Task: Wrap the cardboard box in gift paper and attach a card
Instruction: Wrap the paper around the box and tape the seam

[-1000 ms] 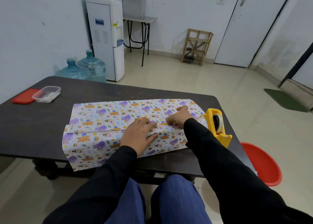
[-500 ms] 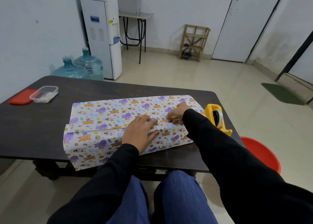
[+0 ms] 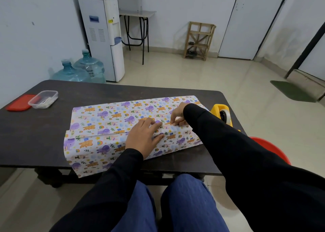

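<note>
**First helper:** You are on the wrapping step. The gift paper (image 3: 109, 119) lies in the middle of the frame on the dark table (image 3: 35, 135), folded over a long shape. The cardboard box must be under it, but you cannot see it.

**Second helper:** Yes. Your left hand (image 3: 144, 137) lies flat on the top flap. Its fingers are spread a little and press the flap down.

**First helper:** Your right hand (image 3: 177, 115) is just to the right of it. Its fingers are curled, and the tips pinch the paper's edge where the two flaps meet.

**Second helper:** So I think you are closing the long seam. Next you need tape. The yellow tape dispenser (image 3: 220, 113) sits at the right side of the table, just behind your right sleeve.

**First helper:** Press with the left hand while you reach, or the flap may pop up.

**Second helper:** The left end of the paper is not folded in yet. It hangs over the near edge of the table.

**First helper:** And the card? I see none. At the left of the frame, the clear tub (image 3: 43, 99) beside the red lid (image 3: 18, 104) holds something small. I cannot tell what it is.
</note>
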